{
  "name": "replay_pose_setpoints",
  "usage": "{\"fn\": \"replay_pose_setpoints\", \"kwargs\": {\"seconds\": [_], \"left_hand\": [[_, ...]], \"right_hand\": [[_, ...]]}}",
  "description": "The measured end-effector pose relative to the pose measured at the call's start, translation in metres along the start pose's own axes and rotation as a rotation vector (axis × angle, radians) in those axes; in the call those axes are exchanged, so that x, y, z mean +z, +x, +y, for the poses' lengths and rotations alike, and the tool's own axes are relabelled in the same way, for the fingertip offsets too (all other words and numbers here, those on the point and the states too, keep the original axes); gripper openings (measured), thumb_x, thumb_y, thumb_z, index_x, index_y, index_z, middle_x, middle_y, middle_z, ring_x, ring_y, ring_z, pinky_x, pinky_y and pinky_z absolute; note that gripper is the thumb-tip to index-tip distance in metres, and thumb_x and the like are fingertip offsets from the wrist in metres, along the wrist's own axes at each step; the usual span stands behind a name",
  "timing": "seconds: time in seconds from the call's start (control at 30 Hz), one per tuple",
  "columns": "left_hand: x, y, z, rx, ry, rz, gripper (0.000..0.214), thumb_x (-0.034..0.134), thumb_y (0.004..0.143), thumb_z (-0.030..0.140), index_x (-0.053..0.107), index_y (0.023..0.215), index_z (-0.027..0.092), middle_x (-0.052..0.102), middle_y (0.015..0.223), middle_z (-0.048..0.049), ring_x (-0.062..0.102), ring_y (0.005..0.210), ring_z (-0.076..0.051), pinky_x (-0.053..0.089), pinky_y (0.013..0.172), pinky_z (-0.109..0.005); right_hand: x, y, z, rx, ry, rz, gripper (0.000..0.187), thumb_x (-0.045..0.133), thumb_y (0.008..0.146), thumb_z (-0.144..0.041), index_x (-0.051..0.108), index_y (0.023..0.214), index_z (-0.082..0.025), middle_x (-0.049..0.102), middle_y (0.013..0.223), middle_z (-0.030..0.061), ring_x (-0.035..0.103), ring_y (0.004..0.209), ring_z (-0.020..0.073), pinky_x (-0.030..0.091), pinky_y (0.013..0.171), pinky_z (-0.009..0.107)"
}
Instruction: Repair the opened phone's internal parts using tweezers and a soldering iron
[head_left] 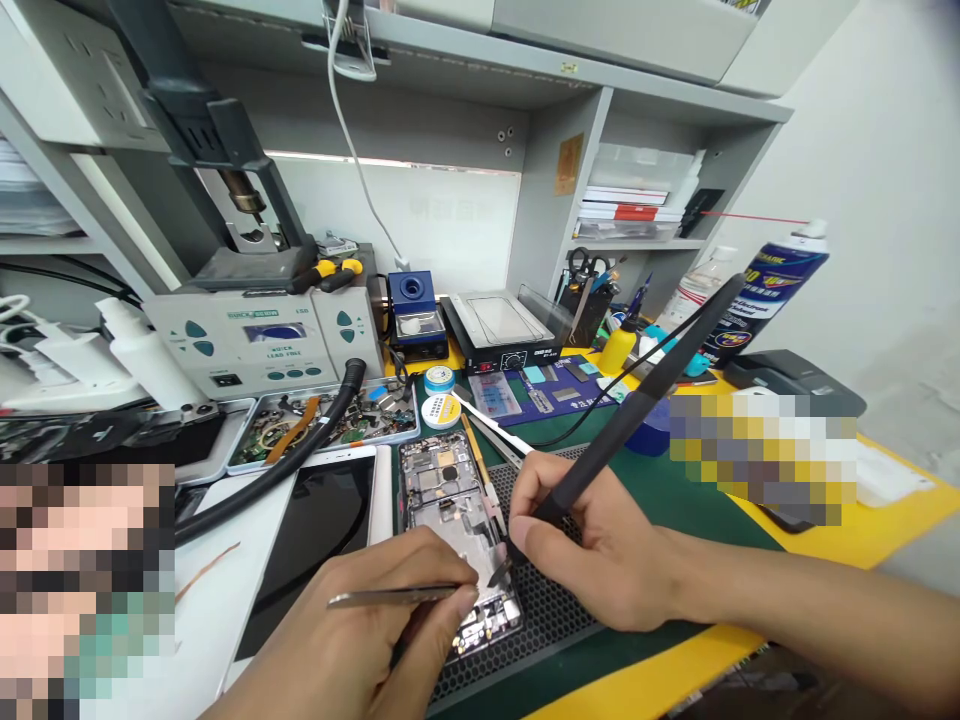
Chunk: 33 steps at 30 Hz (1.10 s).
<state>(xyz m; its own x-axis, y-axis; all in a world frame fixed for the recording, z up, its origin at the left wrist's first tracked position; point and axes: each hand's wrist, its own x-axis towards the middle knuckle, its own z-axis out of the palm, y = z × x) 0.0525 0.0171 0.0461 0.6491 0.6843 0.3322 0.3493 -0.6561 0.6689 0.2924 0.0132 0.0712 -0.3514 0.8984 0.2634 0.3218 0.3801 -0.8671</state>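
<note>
An opened smartphone [442,490] with bare internal parts lies lengthwise on a black honeycomb-patterned mat [559,590]. My left hand [367,630] is closed on metal tweezers [390,597], pinched between thumb and forefinger over the phone's lower half. Their tips are hidden by the fingers. In my right hand [607,550] is a slim black soldering iron [637,415], held like a pen and tilted up to the right. Its dark tip points down at the phone's lower part; whether it touches cannot be made out. A thin black cable runs from its upper end.
Left of the phone lie a white phone [330,530] and a tray of circuit boards [382,430], crossed by a black hose [315,440]. Behind stand a rework station [262,345], a small heating plate [502,330], a yellow bottle [616,350] and a spray can [772,290].
</note>
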Motion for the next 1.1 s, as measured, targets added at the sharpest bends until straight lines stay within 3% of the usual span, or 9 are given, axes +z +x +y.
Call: {"fn": "replay_pose_setpoints", "kwargs": {"seconds": [0.33, 0.6, 0.77, 0.8, 0.87, 0.97, 1.1], "left_hand": [[-0.004, 0.002, 0.003, -0.077, -0.029, -0.048, 0.022, 0.052, 0.109, 0.022, 0.072, 0.1, 0.026, 0.075, 0.096, 0.005, 0.075, 0.087, -0.011, 0.058, 0.077, -0.016], [-0.021, 0.007, 0.014, -0.145, -0.004, -0.071, 0.019, 0.054, 0.112, 0.032, 0.072, 0.106, 0.032, 0.075, 0.1, 0.0053, 0.073, 0.093, -0.015, 0.055, 0.079, -0.019], [-0.028, 0.002, 0.004, -0.213, -0.334, 0.133, 0.034, 0.049, 0.117, 0.041, 0.075, 0.099, 0.028, 0.07, 0.113, 0.0011, 0.063, 0.108, -0.018, 0.043, 0.096, -0.023], [-0.03, 0.002, 0.001, -0.203, -0.354, 0.178, 0.036, 0.048, 0.117, 0.043, 0.076, 0.101, 0.028, 0.069, 0.112, 0.0001, 0.061, 0.112, -0.019, 0.04, 0.101, -0.024], [-0.035, 0.005, -0.001, -0.207, -0.441, 0.26, 0.039, 0.049, 0.117, 0.047, 0.072, 0.095, 0.025, 0.065, 0.099, -0.0001, 0.059, 0.102, -0.018, 0.04, 0.097, -0.026], [-0.039, 0.012, 0.017, -0.203, -0.677, 0.242, 0.04, 0.052, 0.114, 0.05, 0.063, 0.087, 0.023, 0.054, 0.073, 0.0022, 0.057, 0.079, -0.018, 0.046, 0.081, -0.031], [-0.029, 0.005, 0.077, -0.207, -0.966, 0.014, 0.046, 0.054, 0.109, 0.06, 0.066, 0.086, 0.021, 0.044, 0.058, 0.0049, 0.054, 0.056, -0.016, 0.052, 0.071, -0.036]], "right_hand": [[-0.001, 0.0, 0.001, -0.006, 0.024, -0.026, 0.01, 0.059, 0.088, -0.023, 0.053, 0.081, -0.023, 0.05, 0.062, -0.0046, 0.046, 0.053, 0.0148, 0.035, 0.049, 0.026], [0.0, 0.004, 0.004, 0.033, 0.054, -0.019, 0.012, 0.059, 0.086, -0.022, 0.051, 0.078, -0.024, 0.046, 0.062, -0.0068, 0.042, 0.053, 0.0128, 0.034, 0.051, 0.025], [0.0, 0.004, 0.007, 0.041, 0.046, -0.015, 0.013, 0.06, 0.087, -0.024, 0.052, 0.077, -0.023, 0.048, 0.06, -0.0071, 0.043, 0.053, 0.0127, 0.035, 0.052, 0.025], [0.0, 0.003, 0.007, 0.039, 0.041, -0.017, 0.013, 0.059, 0.088, -0.025, 0.052, 0.077, -0.023, 0.048, 0.06, -0.0071, 0.044, 0.053, 0.0129, 0.036, 0.052, 0.025], [0.0, 0.002, 0.006, 0.033, 0.028, -0.021, 0.014, 0.059, 0.089, -0.026, 0.053, 0.077, -0.024, 0.048, 0.059, -0.0071, 0.045, 0.053, 0.0133, 0.037, 0.052, 0.026], [0.001, 0.0, 0.005, 0.028, 0.0, -0.017, 0.018, 0.059, 0.092, -0.029, 0.052, 0.075, -0.024, 0.046, 0.058, -0.0075, 0.045, 0.051, 0.0138, 0.036, 0.051, 0.026], [0.001, -0.001, 0.009, 0.033, -0.028, 0.015, 0.02, 0.063, 0.092, -0.035, 0.056, 0.076, -0.025, 0.05, 0.057, -0.0057, 0.048, 0.051, 0.0163, 0.039, 0.05, 0.029]]}}
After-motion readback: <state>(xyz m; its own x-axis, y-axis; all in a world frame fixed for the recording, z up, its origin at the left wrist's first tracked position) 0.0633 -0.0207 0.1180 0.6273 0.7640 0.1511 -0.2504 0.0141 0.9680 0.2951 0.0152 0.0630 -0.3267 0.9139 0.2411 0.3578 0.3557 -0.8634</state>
